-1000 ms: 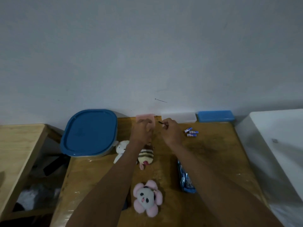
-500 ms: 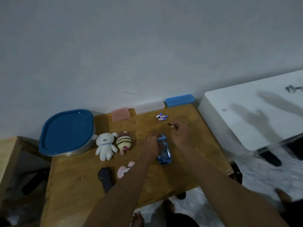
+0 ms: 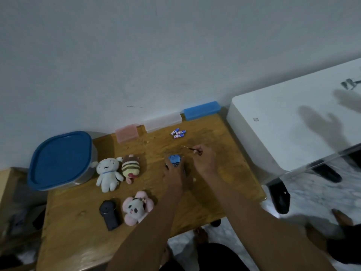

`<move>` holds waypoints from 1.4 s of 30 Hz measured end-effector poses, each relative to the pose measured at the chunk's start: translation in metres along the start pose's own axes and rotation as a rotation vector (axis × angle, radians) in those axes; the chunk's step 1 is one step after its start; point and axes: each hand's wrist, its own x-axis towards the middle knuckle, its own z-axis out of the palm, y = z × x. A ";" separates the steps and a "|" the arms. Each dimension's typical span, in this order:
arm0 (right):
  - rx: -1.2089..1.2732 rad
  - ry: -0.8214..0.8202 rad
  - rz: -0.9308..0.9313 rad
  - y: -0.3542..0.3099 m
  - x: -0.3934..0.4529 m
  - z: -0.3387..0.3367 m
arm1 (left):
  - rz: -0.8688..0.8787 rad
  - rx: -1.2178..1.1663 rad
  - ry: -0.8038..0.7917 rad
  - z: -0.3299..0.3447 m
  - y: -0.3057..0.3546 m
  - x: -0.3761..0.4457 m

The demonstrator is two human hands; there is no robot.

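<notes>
Though near fingers (image 3: pixel 197 151), battery labels (image 3: pixel 178 133) unreadable.

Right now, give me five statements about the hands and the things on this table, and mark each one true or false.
1. The right hand pinches a thin tool. True.
2. The left hand rests on the white plush. False: it grips a blue object.
3. Three small batteries lie on the table, apart from both hands. True.
4. The big container at the left has a red lid. False: its lid is blue.
5. The pink panda plush lies beside a black device. True.
</notes>
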 end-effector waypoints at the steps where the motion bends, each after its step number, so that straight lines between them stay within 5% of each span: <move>1: 0.006 -0.005 0.000 0.000 0.003 0.000 | -0.018 0.018 -0.021 -0.001 0.004 0.000; 10: 0.034 -0.029 -0.001 -0.008 0.019 -0.008 | -0.060 -0.110 0.052 -0.002 0.004 -0.002; 23: 0.070 -0.006 -0.065 -0.043 0.007 -0.015 | -0.012 -0.762 0.309 -0.066 -0.009 -0.025; 42: 0.423 -0.001 0.018 -0.095 -0.015 -0.027 | 0.167 -0.772 0.348 -0.104 -0.027 -0.049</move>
